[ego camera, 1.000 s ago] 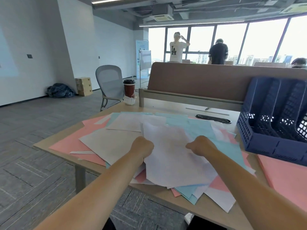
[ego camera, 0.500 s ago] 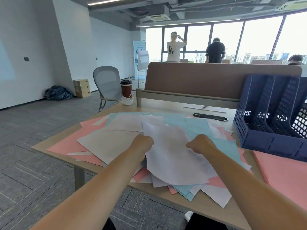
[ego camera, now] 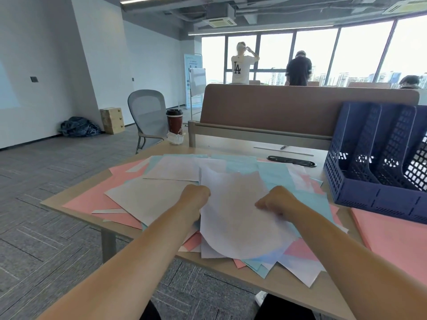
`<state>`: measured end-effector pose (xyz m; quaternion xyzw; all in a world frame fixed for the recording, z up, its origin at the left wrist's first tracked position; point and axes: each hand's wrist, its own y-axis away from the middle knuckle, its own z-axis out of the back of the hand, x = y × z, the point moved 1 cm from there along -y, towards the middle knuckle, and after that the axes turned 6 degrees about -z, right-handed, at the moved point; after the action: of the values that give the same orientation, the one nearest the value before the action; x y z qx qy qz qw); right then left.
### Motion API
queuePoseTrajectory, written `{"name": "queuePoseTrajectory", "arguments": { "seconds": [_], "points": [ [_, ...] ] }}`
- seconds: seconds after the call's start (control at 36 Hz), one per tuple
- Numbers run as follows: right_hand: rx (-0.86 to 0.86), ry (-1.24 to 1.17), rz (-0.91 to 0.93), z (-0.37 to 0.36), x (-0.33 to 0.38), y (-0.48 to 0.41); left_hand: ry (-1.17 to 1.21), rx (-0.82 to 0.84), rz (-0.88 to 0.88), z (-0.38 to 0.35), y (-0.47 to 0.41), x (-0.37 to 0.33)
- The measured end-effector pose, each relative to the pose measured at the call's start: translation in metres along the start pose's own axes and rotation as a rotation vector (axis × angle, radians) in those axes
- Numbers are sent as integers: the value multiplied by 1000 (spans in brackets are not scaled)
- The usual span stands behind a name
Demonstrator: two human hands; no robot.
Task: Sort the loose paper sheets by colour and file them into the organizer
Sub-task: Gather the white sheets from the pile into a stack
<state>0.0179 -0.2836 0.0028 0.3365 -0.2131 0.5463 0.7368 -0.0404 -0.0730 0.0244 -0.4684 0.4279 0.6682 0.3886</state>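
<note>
One white sheet (ego camera: pixel 235 218) pinched by fingers (ego camera: pixel 260 205) of left hand (ego camera: pixel 195 198), right hand (ego camera: pixel 280 200).

Bright daylight from blown-out rear windows (ego camera: pixel 323 58); wide-angle bending at edges, slight softness.

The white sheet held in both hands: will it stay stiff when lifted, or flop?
Probably floppy: the white sheet bows between the left hand and right hand. Blue shows through its near edge, so it is likely thin and light. It lies on other loose sheets, which may slide with it.
</note>
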Motion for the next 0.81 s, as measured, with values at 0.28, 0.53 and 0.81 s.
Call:
{"name": "queuePoseTrajectory", "arguments": {
  "seconds": [0.28, 0.53, 0.81],
  "points": [
    [221, -375, 2, 15, -17, -8, -96, -1, 6, 4, -3, -1],
    [363, -597, 54, 19, -13, -11, 47, -12, -23, 25, -12, -2],
    [394, -655, 64, 6, 7, -22, 174, 68, 36, 46, -18, -2]
  ]
}}
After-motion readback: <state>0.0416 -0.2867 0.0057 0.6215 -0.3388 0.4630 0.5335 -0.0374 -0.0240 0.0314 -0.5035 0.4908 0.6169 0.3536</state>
